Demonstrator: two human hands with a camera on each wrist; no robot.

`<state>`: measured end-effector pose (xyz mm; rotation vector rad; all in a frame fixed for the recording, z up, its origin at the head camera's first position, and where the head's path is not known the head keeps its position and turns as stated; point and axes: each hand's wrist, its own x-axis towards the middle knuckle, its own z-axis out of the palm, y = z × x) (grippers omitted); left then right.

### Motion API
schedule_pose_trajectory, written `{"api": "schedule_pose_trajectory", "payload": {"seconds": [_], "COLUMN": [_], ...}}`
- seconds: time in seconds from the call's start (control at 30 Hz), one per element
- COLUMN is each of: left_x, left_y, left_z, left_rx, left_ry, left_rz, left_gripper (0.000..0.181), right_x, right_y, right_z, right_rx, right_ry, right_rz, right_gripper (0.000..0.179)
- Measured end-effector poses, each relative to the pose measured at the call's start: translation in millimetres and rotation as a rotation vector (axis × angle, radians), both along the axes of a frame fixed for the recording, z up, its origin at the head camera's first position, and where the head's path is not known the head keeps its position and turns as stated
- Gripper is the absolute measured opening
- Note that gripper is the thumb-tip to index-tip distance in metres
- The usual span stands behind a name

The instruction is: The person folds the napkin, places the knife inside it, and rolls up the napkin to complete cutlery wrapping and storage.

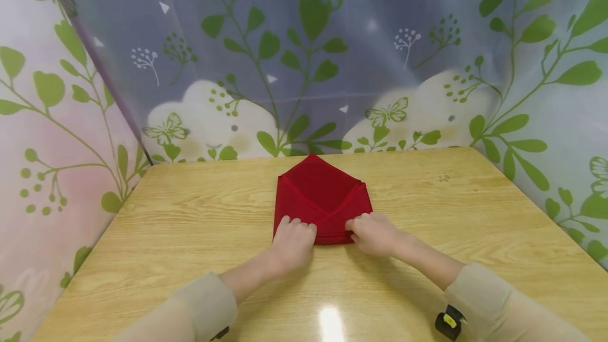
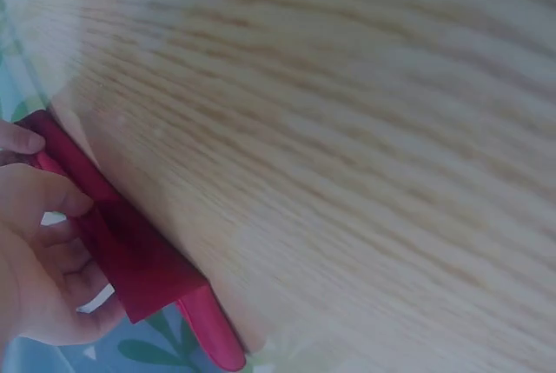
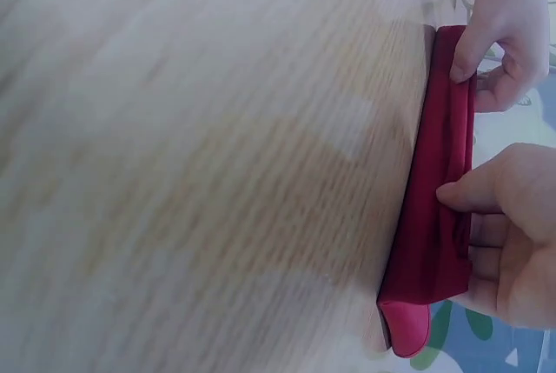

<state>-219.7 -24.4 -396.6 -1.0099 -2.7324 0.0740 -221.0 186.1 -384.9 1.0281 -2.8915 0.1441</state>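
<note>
A red cloth [image 1: 323, 189] lies on the table, folded into an envelope-like shape with its point toward the back. My left hand [image 1: 294, 241] grips the near edge at its left corner, fingers curled over the top. At the right end of that same edge, my right hand [image 1: 377, 234] pinches the cloth. From the right wrist, my right thumb [image 3: 456, 195] presses on the outer side of the layered edge, with the fingers behind it. The left wrist view shows the near edge lifted into a flat upright band [image 2: 143, 260] between left thumb and fingers.
The wood-grain table [image 1: 190, 194] extends around the cloth. A printed curtain [image 1: 361, 57] with leaves and butterflies encloses the back and both sides. A small black device [image 1: 448, 323] with a yellow mark sits under the right sleeve cuff.
</note>
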Motion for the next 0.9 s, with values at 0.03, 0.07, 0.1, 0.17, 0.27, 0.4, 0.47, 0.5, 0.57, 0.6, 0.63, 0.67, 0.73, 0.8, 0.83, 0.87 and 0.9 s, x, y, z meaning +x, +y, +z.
{"api": "schedule_pose_trajectory", "payload": {"seconds": [0.03,0.07,0.1,0.17,0.27,0.4,0.47,0.5,0.57,0.6,0.63,0.67,0.73,0.8,0.83,0.87,0.9], "left_x": [-0.3,-0.3,-0.2,0.4,-0.2,-3.9,-6.2,-7.0,-8.9,-10.0,-11.0,-11.9,-13.8,-15.4,-15.7,-16.0,-16.0], "left_y": [-0.7,-1.4,-2.2,-3.7,-5.0,-5.3,-5.4,-5.4,-5.7,-5.7,-5.6,-5.4,-4.8,-3.9,-3.4,-2.9,-2.3], "left_z": [-0.6,-1.4,-2.2,-3.2,-3.9,0.8,4.1,5.7,7.7,8.5,9.4,10.1,11.4,12.3,12.5,12.4,12.4], "left_rx": [-0.005,-0.011,-0.022,-0.041,-0.043,0.004,0.019,0.022,0.033,0.044,0.064,0.087,0.125,0.146,0.147,0.139,0.127], "left_ry": [0.016,0.042,0.068,0.126,0.171,0.104,0.021,-0.023,-0.106,-0.143,-0.179,-0.204,-0.239,-0.26,-0.27,-0.269,-0.265], "left_rz": [-0.003,-0.01,-0.018,-0.035,-0.045,-0.017,0.001,0.008,0.02,0.025,0.033,0.042,0.063,0.082,0.093,0.099,0.103], "left_gripper": [0.022,0.022,0.023,0.025,0.029,0.032,0.031,0.03,0.03,0.03,0.031,0.032,0.035,0.037,0.037,0.037,0.036], "right_x": [-0.1,-0.1,0.0,0.6,1.3,1.0,0.8,0.7,0.2,-0.3,-0.7,-1.5,-3.5,-5.8,-7.0,-8.2,-9.1], "right_y": [0,-1,-1,-2,-2,-2,-2,-2,-1,-1,0,0,2,3,3,4,4], "right_z": [-0.2,-0.4,-0.6,-1.2,-1.7,-1.2,-0.5,0.0,0.8,1.3,2.0,2.5,3.6,4.4,4.5,4.4,4.3], "right_rx": [0.001,0.003,0.004,0.006,0.014,0.01,0.006,0.004,0.003,-0.002,-0.012,-0.019,-0.04,-0.066,-0.075,-0.087,-0.098], "right_ry": [0.007,0.011,0.014,0.013,0.004,-0.007,-0.023,-0.029,-0.041,-0.053,-0.069,-0.084,-0.121,-0.17,-0.193,-0.214,-0.231], "right_rz": [-0.003,-0.008,-0.014,-0.029,-0.052,-0.058,-0.056,-0.053,-0.046,-0.046,-0.042,-0.041,-0.035,-0.037,-0.037,-0.039,-0.04], "right_gripper": [0.011,0.013,0.014,0.014,0.014,0.008,0.006,0.006,0.008,0.009,0.01,0.01,0.013,0.014,0.015,0.015,0.015]}}
